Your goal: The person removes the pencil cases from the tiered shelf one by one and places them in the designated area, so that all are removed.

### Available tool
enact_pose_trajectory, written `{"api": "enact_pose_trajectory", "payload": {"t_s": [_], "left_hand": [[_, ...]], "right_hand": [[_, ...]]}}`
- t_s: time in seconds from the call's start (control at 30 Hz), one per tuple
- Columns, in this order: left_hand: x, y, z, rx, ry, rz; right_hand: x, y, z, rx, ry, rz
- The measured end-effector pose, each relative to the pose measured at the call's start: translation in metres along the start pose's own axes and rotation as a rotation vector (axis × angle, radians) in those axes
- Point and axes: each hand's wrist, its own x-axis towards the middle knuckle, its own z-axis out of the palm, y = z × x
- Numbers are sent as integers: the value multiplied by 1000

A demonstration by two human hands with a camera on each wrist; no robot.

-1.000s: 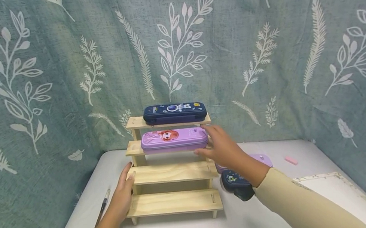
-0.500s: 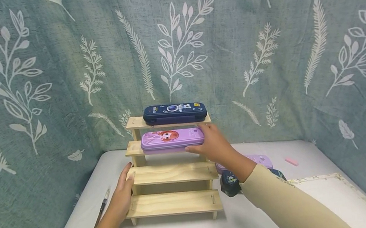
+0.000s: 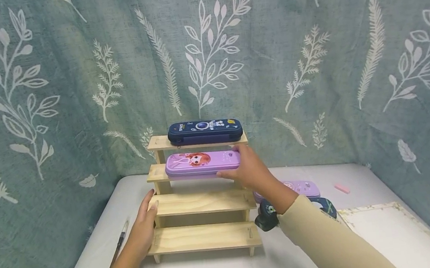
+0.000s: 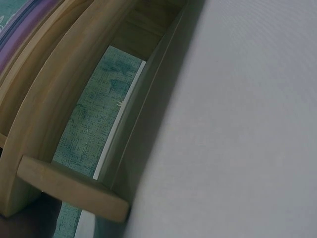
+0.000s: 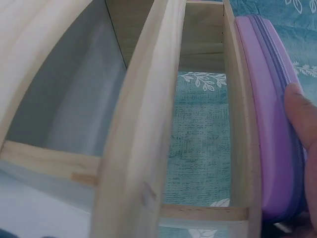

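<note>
A stepped wooden rack [image 3: 203, 239] stands on the table. My right hand [image 3: 252, 167] holds the right end of a lilac pencil case [image 3: 202, 164] with a red-haired girl printed on it. This case lies on the second shelf from the top; in the right wrist view my thumb [image 5: 299, 111] presses along its zipped front side. At the rack's left end, my left hand [image 3: 142, 226] grips the tip of the third shelf [image 3: 203, 201], thumb at its front. On the top shelf lies a navy pencil case [image 3: 204, 132] with an astronaut and "SPACE" lettering.
Right of the rack, another lilac case [image 3: 305, 188] and a navy case [image 3: 328, 207] lie partly behind my right arm. Beyond them are a pink eraser [image 3: 342, 188] and a white gold-bordered sheet [image 3: 384, 225]. A slim pen-like stick [image 3: 120, 244] lies beside my left forearm.
My right hand has shifted left over the lilac case's right end, its thumb now farther along the front. The case has barely moved. My left hand has stayed in place.
</note>
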Motion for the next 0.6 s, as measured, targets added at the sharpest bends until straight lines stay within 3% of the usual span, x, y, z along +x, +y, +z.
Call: {"api": "enact_pose_trajectory", "payload": {"t_s": [0.37,0.6], "left_hand": [[3,-5,1,-27,-16,29],[4,-6,1,-39,-15,44]], "right_hand": [[-8,16,0,120,68,-72],[-17,23,0,149,113,-72]]}}
